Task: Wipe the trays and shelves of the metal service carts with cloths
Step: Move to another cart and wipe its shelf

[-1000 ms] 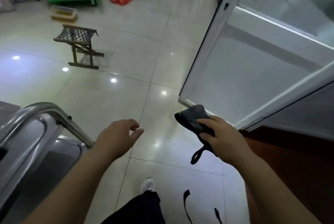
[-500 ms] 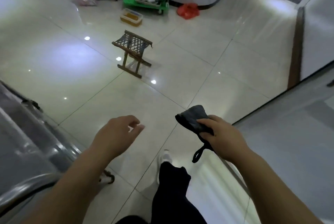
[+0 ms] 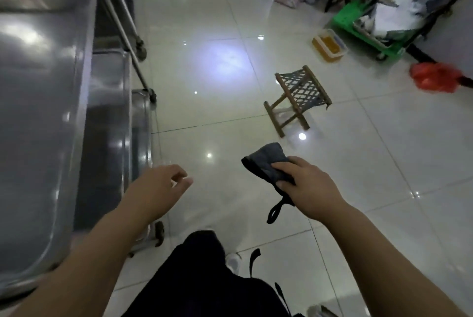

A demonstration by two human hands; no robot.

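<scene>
A metal service cart fills the left side, its wide top tray [image 3: 38,112] shiny and grey, with lower shelves [image 3: 107,117] stepping out below it. My right hand [image 3: 307,188] grips a folded dark grey cloth [image 3: 266,160] with a black loop hanging under it, held in the air over the floor to the right of the cart. My left hand [image 3: 158,188] hovers just off the cart's right edge, fingers loosely curled and holding nothing.
A small wooden folding stool [image 3: 297,98] stands on the glossy tiled floor ahead. Farther right are a yellow plastic box [image 3: 329,45], a green trolley [image 3: 366,25] with white clutter, and a red bag [image 3: 432,80]. A second cart's legs [image 3: 120,17] rise at top left.
The view has swung left: the white door has left the frame and the cart's top tray now fills the left side. Both hands keep the same pose, the cloth still in the right.
</scene>
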